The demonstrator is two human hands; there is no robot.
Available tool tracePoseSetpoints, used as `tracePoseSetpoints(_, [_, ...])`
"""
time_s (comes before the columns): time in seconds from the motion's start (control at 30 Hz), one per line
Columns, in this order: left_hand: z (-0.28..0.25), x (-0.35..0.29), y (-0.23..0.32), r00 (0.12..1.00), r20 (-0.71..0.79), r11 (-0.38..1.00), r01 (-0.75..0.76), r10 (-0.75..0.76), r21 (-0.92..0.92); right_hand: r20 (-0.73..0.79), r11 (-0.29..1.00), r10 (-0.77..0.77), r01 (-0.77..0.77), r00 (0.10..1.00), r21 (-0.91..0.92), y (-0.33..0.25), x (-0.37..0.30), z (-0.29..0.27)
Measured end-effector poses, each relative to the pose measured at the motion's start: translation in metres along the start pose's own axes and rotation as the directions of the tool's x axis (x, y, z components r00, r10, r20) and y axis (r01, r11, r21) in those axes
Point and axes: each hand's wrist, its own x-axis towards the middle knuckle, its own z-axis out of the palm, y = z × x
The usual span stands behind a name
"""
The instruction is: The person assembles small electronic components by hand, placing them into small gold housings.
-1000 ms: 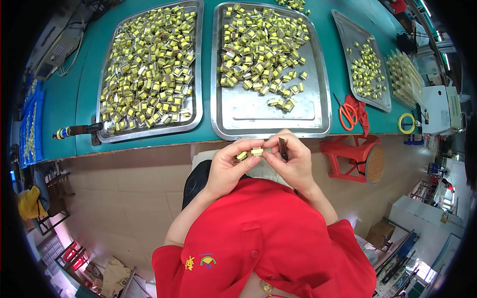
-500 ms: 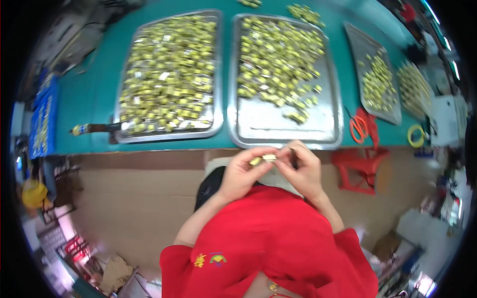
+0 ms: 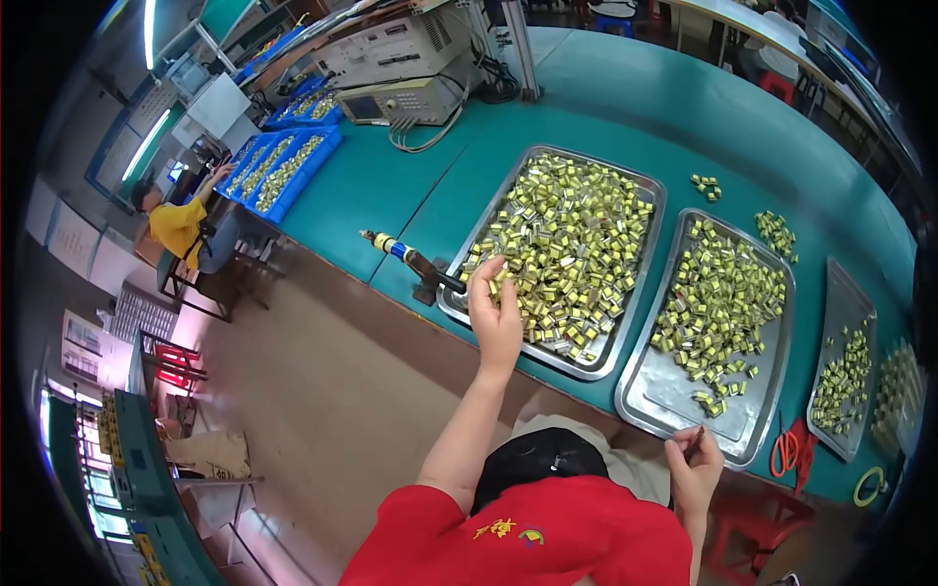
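Yellow components [image 3: 567,230]: lay heaped in the left-hand tray [image 3: 598,369] and sparser in the middle tray [image 3: 650,393], both set on the green surface [image 3: 391,176];
Left hand [image 3: 495,322]: had parted from its partner and reached over the near-left corner of the left-hand tray, beside a tool with a banded handle [image 3: 396,250]; fingertips hung at the heap; whether they gripped a piece, one could not tell;
Right hand [image 3: 696,474]: stayed by the near edge of the middle tray, fingers pinched on a slim dark item [image 3: 694,445];
Front of the middle tray: both hands had met there half a second earlier with two pieces; neither was visible there now;
Work at the trays: two-handed handling had apparently given way to a one-handed visit to the heap.
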Motion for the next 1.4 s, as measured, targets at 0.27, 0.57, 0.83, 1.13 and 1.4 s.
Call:
tracePoseSetpoints(0.27, [0.016,0.005,-0.012,0.986,0.102,0.981,-0.146,0.133,0.131,-0.081,0.994,0.003,-0.012,0.997,-0.11,0.0,-0.004,-0.017])
tracePoseSetpoints(0.57, [0.009,-0.039,0.022,0.937,0.106,0.921,-0.347,0.332,0.18,-0.152,0.659,-0.418,0.184,0.896,-0.73,-0.004,0.032,-0.061])
tracePoseSetpoints(0.83, [0.041,-0.107,0.072,0.599,0.668,0.891,-0.379,0.441,-0.249,-0.16,0.563,-0.26,0.015,0.952,-0.826,0.0,0.038,-0.047])
tracePoseSetpoints(1.13, [0.05,-0.121,0.083,0.579,0.769,0.944,-0.002,0.269,-0.329,-0.147,0.782,-0.292,0.147,0.945,-0.606,0.009,0.029,-0.057])
tracePoseSetpoints(1.4, [0.068,-0.127,0.098,0.408,0.913,0.9,0.397,0.001,-0.178,-0.084,0.954,-0.087,0.058,0.993,-0.294,-0.003,0.017,-0.045])
